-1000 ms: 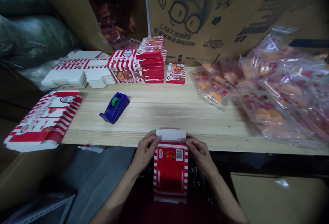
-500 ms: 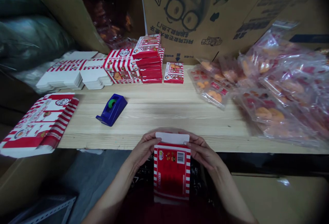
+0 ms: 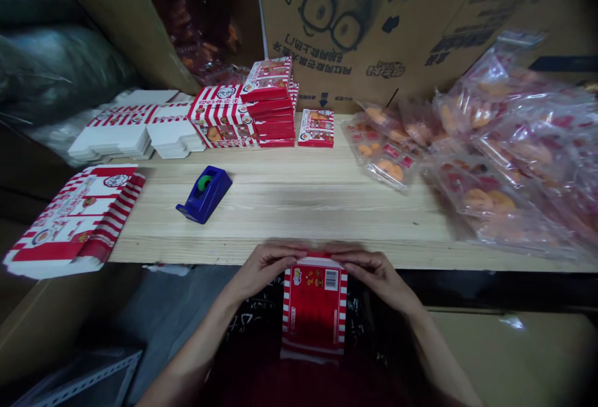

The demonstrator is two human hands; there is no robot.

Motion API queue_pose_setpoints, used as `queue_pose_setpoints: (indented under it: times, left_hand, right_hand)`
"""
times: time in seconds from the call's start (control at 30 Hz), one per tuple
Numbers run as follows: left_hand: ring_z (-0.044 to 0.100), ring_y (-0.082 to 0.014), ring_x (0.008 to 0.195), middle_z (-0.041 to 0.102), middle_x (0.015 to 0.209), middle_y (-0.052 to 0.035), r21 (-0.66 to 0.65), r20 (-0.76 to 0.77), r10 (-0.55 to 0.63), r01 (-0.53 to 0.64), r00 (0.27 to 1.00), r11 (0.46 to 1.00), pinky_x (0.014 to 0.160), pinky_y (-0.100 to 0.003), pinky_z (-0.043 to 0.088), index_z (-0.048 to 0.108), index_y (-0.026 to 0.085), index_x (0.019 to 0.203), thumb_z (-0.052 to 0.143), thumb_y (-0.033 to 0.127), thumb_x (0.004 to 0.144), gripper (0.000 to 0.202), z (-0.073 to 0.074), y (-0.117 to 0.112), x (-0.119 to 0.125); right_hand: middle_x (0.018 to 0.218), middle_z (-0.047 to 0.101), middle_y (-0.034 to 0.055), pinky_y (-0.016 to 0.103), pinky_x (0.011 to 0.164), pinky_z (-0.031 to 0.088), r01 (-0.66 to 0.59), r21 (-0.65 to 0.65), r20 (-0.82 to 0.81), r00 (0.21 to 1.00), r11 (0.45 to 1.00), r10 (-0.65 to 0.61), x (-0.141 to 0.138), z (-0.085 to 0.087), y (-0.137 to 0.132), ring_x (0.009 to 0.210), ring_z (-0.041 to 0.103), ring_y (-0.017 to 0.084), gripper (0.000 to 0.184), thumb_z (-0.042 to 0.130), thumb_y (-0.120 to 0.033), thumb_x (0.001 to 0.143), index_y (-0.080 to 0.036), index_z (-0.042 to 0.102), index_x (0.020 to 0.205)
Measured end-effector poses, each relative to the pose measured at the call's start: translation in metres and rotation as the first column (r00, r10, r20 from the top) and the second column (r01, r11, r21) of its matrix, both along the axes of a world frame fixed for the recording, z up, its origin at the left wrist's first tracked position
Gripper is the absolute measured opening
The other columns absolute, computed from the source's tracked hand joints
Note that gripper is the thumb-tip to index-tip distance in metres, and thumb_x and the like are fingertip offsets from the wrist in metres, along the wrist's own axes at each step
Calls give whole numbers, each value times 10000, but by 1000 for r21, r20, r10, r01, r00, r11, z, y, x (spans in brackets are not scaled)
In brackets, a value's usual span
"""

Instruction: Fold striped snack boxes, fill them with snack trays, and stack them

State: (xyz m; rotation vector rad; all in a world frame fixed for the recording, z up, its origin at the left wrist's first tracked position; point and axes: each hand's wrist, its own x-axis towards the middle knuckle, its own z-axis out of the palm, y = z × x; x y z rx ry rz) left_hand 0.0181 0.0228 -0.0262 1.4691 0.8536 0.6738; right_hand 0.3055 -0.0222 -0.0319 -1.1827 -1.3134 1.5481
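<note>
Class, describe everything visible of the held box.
The box looks like thin card: a red panel with red-and-white striped sides, a barcode and small coloured pictures near the top. Its panel faces the camera at the near edge of the table. The left hand and right hand hold the top end's corners, partly hiding it; whether that end is closed is hard to tell.

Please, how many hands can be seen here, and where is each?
2: the left hand at the upper left corner of the red-and-white box, the right hand at its upper right corner.
</note>
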Motion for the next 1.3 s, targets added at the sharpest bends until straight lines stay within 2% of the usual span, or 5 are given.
queue_pose_setpoints:
  times: [0.1,0.27,0.9,1.1,1.3]
  left_hand:
    - [732,-262,1120,787,1210,-78,-62,-52,-32,29,998,998,995,-452,560,798,280,1143,667,343,968,228,11,6,0]
    - [719,-246,1119,761,1279,-66,-4,-193,-177,180,965,984,969,-404,559,690,280,1350,633,356,991,372,26,24,-3]
    - [762,-236,919,825,1056,-56,66,-199,-35,49,979,997,793,-354,598,757,294,1255,571,345,1015,308,9,19,9]
    - [712,-238,1186,729,1343,-38,269,-248,-166,233,954,935,1040,-418,553,640,336,1409,461,237,1064,401,33,9,7]
    - [514,-242,1445,535,1572,-36,324,-372,-133,263,918,909,1210,-499,439,405,364,1577,515,274,1054,542,27,-18,-6]
  right_hand:
    - [1217,783,37,537,1055,517,-59,-16,-10,998,998,58,2,9,9,1128,715,265,171,726,-429,924,-325,817,1025]
    - [1384,711,40,566,1144,452,-264,-55,43,963,963,266,0,22,28,1301,642,277,375,698,-410,950,-343,699,1319]
    - [1003,823,33,427,887,610,-240,-41,118,963,970,244,-7,7,44,927,761,222,249,645,-366,961,-260,793,1132]
    - [1261,774,32,553,1104,507,-174,112,216,965,978,147,-4,1,19,1210,702,254,276,585,-378,1015,-347,751,1233]
    - [1543,575,5,602,1263,290,-174,176,282,952,969,119,-1,5,-12,1510,426,248,390,547,-354,1050,-407,596,1433]
